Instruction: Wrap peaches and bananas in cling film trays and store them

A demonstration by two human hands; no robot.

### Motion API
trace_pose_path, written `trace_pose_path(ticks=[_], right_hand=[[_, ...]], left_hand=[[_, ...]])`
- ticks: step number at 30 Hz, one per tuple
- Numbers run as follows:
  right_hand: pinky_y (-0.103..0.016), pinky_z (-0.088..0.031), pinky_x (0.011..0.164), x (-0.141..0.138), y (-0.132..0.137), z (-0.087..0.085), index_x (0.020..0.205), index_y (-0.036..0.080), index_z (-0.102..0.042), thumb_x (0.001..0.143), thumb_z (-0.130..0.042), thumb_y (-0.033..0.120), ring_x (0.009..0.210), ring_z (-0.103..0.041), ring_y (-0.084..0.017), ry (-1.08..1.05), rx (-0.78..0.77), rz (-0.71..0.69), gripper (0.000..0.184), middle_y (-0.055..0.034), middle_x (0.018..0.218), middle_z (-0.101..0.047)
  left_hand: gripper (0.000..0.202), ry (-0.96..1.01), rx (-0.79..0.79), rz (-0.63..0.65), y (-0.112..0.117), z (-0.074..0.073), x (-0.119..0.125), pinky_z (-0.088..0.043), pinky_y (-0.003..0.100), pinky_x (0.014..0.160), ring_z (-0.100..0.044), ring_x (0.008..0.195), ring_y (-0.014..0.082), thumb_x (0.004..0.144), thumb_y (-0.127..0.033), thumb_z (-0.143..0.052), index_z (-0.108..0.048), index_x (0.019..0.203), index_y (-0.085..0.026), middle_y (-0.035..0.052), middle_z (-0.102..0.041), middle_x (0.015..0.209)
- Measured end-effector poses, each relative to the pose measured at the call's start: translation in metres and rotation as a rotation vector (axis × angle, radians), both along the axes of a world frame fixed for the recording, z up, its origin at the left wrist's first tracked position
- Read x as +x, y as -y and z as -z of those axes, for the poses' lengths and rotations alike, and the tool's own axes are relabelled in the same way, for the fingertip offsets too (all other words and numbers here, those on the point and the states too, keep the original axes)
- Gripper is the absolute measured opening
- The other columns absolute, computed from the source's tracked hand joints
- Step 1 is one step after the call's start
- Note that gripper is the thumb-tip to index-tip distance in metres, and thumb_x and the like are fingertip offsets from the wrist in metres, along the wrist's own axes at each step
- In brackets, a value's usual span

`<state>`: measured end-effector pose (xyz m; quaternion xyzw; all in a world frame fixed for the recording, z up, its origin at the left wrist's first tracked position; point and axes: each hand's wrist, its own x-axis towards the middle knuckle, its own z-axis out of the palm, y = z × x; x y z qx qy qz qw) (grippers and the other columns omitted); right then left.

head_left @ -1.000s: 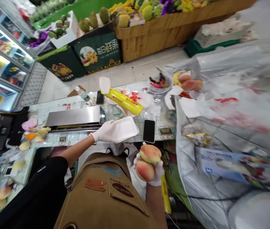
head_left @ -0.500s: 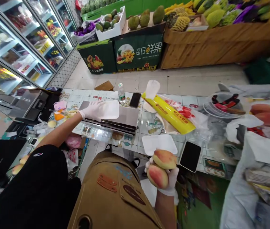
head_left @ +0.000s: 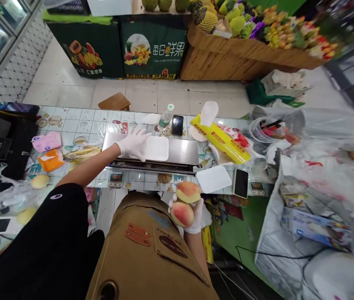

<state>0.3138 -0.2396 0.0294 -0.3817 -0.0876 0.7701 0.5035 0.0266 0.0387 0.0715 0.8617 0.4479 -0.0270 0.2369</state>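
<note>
My left hand (head_left: 134, 145), in a white glove, lies with its fingers spread at the left edge of a white foam tray (head_left: 158, 148). That tray rests on a flat metal machine top (head_left: 181, 151) on the counter. My right hand (head_left: 197, 216), gloved too, cradles two peaches, palm up, in front of my brown apron (head_left: 145, 258). The upper peach (head_left: 188, 191) is yellow and orange; the lower peach (head_left: 182, 214) is blushed red. Part of the right hand's fingers is hidden behind the fruit. A second white foam tray (head_left: 213, 179) lies on the counter beyond the peaches.
Behind the machine stand a water bottle (head_left: 166, 118) and a dark phone (head_left: 177, 125). A yellow packet (head_left: 222, 139) lies to the right, with another phone (head_left: 241, 182) nearer. Plastic tubs (head_left: 263, 129) and bags crowd the right end. An orange pouch (head_left: 51, 160) lies left.
My view has turned to the right. The foam tray by my left hand now lies on the metal top, and that hand's fingers are more spread. The peaches stay in my right hand.
</note>
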Motion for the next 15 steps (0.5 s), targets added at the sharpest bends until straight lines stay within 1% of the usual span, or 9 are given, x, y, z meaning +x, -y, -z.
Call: trace_pose_path(ticks=[1, 2, 3, 5, 7, 9, 11, 13, 15], right_hand=[[-0.037, -0.063, 0.063, -0.005, -0.007, -0.002, 0.11, 0.029, -0.077, 0.07, -0.071, 0.096, 0.078, -0.072, -0.025, 0.009, -0.018, -0.028, 0.078, -0.0063, 0.097, -0.073], [-0.038, -0.064, 0.065, -0.01, -0.015, -0.005, 0.112, 0.028, -0.077, 0.074, -0.068, 0.096, 0.08, -0.073, -0.026, 0.028, -0.027, -0.059, 0.078, -0.007, 0.099, -0.074], [-0.04, -0.065, 0.069, -0.015, -0.024, -0.008, 0.113, 0.027, -0.077, 0.077, -0.065, 0.096, 0.083, -0.074, -0.027, 0.056, -0.025, -0.098, 0.079, -0.0084, 0.1, -0.075], [-0.045, -0.066, 0.084, -0.026, -0.048, -0.014, 0.111, 0.023, -0.078, 0.082, -0.063, 0.093, 0.095, -0.076, -0.031, 0.148, 0.015, -0.174, 0.077, -0.0115, 0.104, -0.078], [-0.045, -0.061, 0.107, -0.039, -0.074, -0.019, 0.112, 0.022, -0.078, 0.085, -0.072, 0.081, 0.116, -0.074, -0.032, 0.279, 0.091, -0.196, 0.065, -0.0118, 0.116, -0.08], [-0.04, -0.051, 0.122, -0.052, -0.1, -0.023, 0.121, 0.023, -0.078, 0.086, -0.082, 0.062, 0.133, -0.068, -0.028, 0.379, 0.158, -0.179, 0.052, -0.0077, 0.13, -0.079], [-0.038, -0.052, 0.121, -0.061, -0.119, -0.026, 0.128, 0.021, -0.075, 0.093, -0.077, 0.055, 0.125, -0.072, -0.025, 0.352, 0.142, -0.237, 0.049, -0.0067, 0.127, -0.081], [-0.043, -0.062, 0.104, -0.065, -0.131, -0.029, 0.132, 0.019, -0.072, 0.102, -0.062, 0.06, 0.102, -0.08, -0.026, 0.226, 0.064, -0.33, 0.052, -0.0089, 0.112, -0.084], [-0.045, -0.068, 0.087, -0.062, -0.138, -0.032, 0.135, 0.02, -0.069, 0.106, -0.052, 0.062, 0.089, -0.081, -0.026, 0.112, -0.002, -0.328, 0.054, -0.0097, 0.106, -0.085]], left_hand=[[0.132, 0.121, 0.004, -0.026, 0.008, -0.004, -0.002, -0.007, 0.075, 0.131, -0.024, 0.162, 0.0557, 0.061, -0.066, -0.097, -0.04, 0.168, -0.015, 0.0294, -0.034, 0.174], [0.129, 0.261, -0.017, -0.041, 0.019, -0.008, -0.003, -0.014, 0.071, 0.132, -0.028, 0.162, 0.0534, 0.063, -0.066, -0.096, -0.04, 0.168, -0.015, 0.028, -0.036, 0.174], [0.125, 0.406, -0.067, -0.043, 0.033, -0.012, -0.003, -0.024, 0.067, 0.132, -0.035, 0.159, 0.05, 0.066, -0.065, -0.095, -0.04, 0.168, -0.017, 0.0259, -0.04, 0.172], [0.114, 0.657, -0.256, -0.013, 0.066, -0.014, 0.0, -0.042, 0.057, 0.125, -0.054, 0.148, 0.0421, 0.074, -0.062, -0.093, -0.043, 0.168, -0.023, 0.0204, -0.051, 0.166], [0.107, 0.822, -0.434, -0.021, 0.094, -0.009, 0.007, -0.049, 0.052, 0.12, -0.062, 0.14, 0.0386, 0.074, -0.057, -0.094, -0.048, 0.164, -0.023, 0.0177, -0.058, 0.16], [0.09, 0.927, -0.529, -0.159, 0.111, 0.001, 0.015, -0.052, 0.05, 0.118, -0.065, 0.136, 0.0371, 0.078, -0.054, -0.091, -0.058, 0.154, -0.019, 0.0164, -0.066, 0.151], [0.071, 0.998, -0.565, -0.385, 0.114, 0.014, 0.018, -0.054, 0.05, 0.115, -0.068, 0.13, 0.0363, 0.082, -0.055, -0.085, -0.067, 0.139, -0.016, 0.0156, -0.073, 0.139], [0.066, 1.049, -0.562, -0.584, 0.108, 0.026, 0.017, -0.056, 0.05, 0.11, -0.071, 0.124, 0.0361, 0.081, -0.061, -0.083, -0.071, 0.126, -0.014, 0.0157, -0.077, 0.129], [0.068, 1.101, -0.505, -0.693, 0.098, 0.033, 0.012, -0.058, 0.05, 0.107, -0.072, 0.119, 0.0354, 0.077, -0.064, -0.084, -0.071, 0.122, -0.014, 0.0153, -0.077, 0.125]])
